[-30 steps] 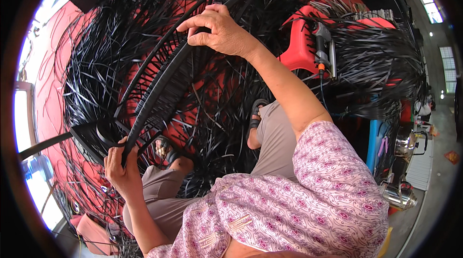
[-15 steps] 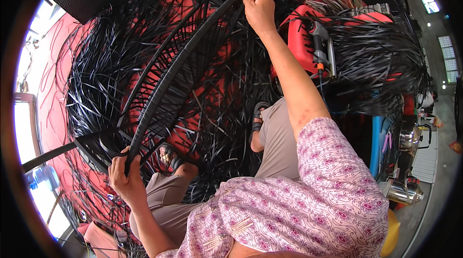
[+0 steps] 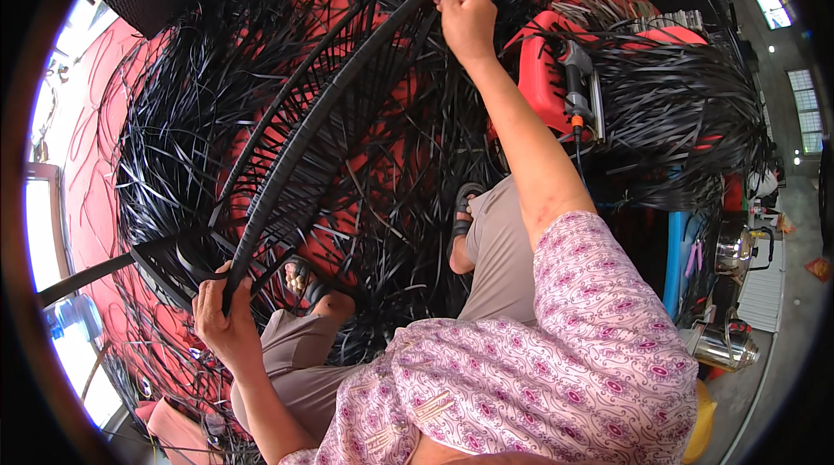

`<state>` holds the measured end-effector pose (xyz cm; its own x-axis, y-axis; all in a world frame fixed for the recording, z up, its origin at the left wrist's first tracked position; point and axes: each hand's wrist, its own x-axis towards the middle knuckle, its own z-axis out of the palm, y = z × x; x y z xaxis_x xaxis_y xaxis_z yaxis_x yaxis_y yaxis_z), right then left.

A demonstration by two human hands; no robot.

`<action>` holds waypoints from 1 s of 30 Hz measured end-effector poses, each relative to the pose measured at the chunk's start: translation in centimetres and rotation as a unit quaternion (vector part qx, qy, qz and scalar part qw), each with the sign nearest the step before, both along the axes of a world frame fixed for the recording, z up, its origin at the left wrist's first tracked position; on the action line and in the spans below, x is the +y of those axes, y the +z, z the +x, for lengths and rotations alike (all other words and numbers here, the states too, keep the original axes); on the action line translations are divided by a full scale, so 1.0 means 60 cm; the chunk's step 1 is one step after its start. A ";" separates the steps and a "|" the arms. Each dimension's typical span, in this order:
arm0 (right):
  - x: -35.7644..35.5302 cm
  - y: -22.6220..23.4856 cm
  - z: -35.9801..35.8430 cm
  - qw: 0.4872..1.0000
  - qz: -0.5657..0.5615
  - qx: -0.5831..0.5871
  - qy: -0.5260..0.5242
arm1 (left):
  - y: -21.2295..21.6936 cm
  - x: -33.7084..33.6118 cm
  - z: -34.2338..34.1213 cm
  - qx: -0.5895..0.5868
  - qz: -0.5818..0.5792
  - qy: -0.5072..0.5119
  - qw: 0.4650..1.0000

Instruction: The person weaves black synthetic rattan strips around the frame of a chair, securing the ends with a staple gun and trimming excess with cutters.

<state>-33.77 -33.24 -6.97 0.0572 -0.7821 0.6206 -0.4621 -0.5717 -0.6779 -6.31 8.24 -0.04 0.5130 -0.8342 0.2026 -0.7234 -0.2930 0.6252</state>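
Observation:
A curved black frame (image 3: 314, 109), partly strung with black strips, slants across the middle from near my left knee to the far side. My left hand (image 3: 228, 326) is closed round its near end, thumb and fingers on either side of the bar. At the far end my right hand (image 3: 469, 24) is closed in a pinch, its fingertips against the bar's right edge. Whatever lies between those fingertips is too small to make out. Beneath the left end of the frame is a black corner piece (image 3: 169, 267) with a straight bar running off to the left.
Loose black strips (image 3: 187, 152) cover much of the red floor (image 3: 95, 196). At right a powered hand tool (image 3: 575, 74) with an orange fitting rests against a red plastic piece (image 3: 539, 74), beside more strips (image 3: 686, 100). Beyond stand a metal kettle (image 3: 732, 252) and a steel flask (image 3: 725, 348).
My right fingertips have drawn closer together at the far end of the frame. My left hand keeps its hold, and the frame has barely shifted.

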 end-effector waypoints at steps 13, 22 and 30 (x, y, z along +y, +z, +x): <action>-0.028 0.018 -0.006 0.755 0.463 -0.465 0.004 | -0.003 0.010 -0.008 -0.048 0.006 -0.036 0.998; -0.030 -0.001 0.004 0.796 0.358 -0.483 0.066 | -0.002 0.014 -0.013 -0.036 0.018 -0.026 0.999; -0.024 0.004 0.007 0.801 0.352 -0.481 0.056 | -0.003 0.013 -0.015 -0.032 0.027 -0.017 0.999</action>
